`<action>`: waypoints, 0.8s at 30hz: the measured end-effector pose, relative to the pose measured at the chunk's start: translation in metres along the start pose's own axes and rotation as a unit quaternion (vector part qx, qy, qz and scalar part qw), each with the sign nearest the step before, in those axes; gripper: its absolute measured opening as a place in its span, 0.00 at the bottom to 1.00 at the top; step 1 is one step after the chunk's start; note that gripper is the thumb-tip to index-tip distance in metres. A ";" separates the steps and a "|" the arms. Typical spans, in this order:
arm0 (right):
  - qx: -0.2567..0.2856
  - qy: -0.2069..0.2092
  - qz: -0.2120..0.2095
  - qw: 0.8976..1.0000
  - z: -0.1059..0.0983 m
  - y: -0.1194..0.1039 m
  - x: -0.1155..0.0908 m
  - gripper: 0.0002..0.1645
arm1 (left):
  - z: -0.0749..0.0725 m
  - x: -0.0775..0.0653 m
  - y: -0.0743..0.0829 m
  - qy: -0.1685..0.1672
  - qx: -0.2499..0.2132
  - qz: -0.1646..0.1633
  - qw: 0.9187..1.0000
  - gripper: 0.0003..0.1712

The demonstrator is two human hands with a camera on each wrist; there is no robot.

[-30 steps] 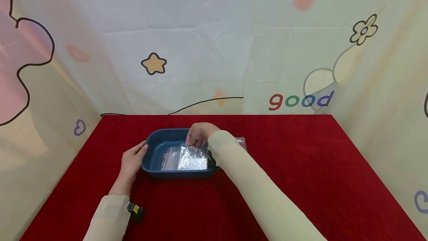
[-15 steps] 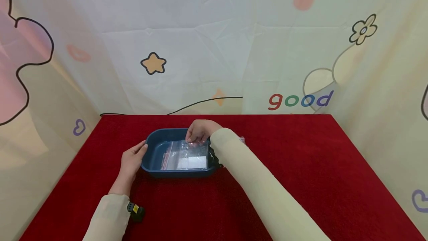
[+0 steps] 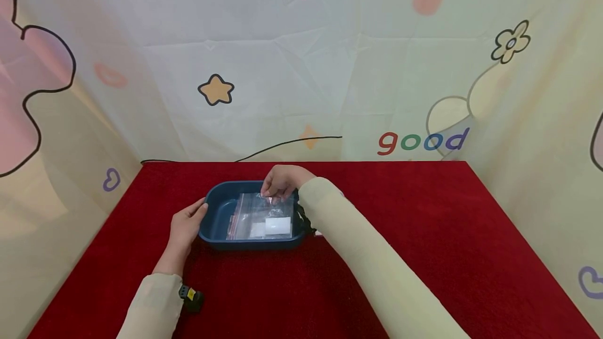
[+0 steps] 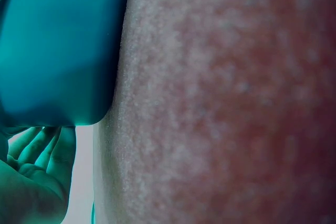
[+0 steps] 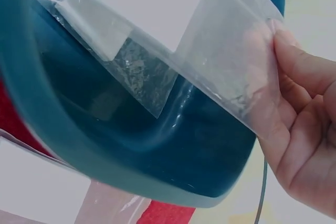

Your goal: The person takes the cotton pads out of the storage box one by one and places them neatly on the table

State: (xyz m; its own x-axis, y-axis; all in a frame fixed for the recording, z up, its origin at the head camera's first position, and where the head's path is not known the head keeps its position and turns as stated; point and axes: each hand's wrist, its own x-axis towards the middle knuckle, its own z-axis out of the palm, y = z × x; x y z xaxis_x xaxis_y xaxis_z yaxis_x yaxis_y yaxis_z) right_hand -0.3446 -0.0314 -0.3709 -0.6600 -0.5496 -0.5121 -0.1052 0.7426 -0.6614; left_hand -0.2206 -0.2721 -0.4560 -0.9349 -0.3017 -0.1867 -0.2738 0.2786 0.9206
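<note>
A blue plastic tray (image 3: 218, 218) stands on the red cloth in the head view. My left hand (image 3: 186, 226) holds its left end, thumb at the rim and fingers (image 4: 60, 156) against the outside in the left wrist view. My right hand (image 3: 283, 181) pinches the edge of a clear zip bag (image 5: 226, 51) between thumb and fingers. That bag has a white card (image 5: 157, 3) in it and slants over the tray. Beneath it lies another clear bag (image 5: 142, 72) with a white piece inside. How many bags are stacked is hidden.
Outside the tray, by its right end, another clear bag (image 5: 110, 203) with a white card lies on the red cloth (image 3: 424, 234), mostly hidden by my right sleeve (image 3: 358, 239) in the head view. A printed curtain (image 3: 282, 67) hangs behind the table.
My right hand has risen slightly and moved a little away from me, drawing up the far edge of the pinched bag. The white card now shows more plainly. My left hand stays put.
</note>
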 end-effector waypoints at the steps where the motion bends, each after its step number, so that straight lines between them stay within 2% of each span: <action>1: -0.001 0.002 -0.001 1.000 0.000 0.000 0.000 0.12 | 0.000 0.000 0.000 0.000 0.001 0.001 1.000 0.30; 14: 0.012 -0.003 -0.022 1.000 -0.006 -0.005 -0.008 0.15 | 0.001 -0.001 0.000 0.001 -0.008 0.001 1.000 0.29; 24: 0.020 0.012 -0.044 0.999 -0.013 -0.007 -0.015 0.14 | 0.001 -0.003 0.001 0.002 -0.006 0.006 1.000 0.29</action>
State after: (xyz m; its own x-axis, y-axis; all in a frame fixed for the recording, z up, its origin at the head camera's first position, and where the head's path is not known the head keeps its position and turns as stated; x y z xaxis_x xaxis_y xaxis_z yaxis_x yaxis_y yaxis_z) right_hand -0.3438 -0.0235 -0.3513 -0.6672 -0.6021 -0.4386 -0.1337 0.6760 -0.7247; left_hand -0.2186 -0.2704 -0.4552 -0.9373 -0.3016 -0.1747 -0.2601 0.2712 0.9267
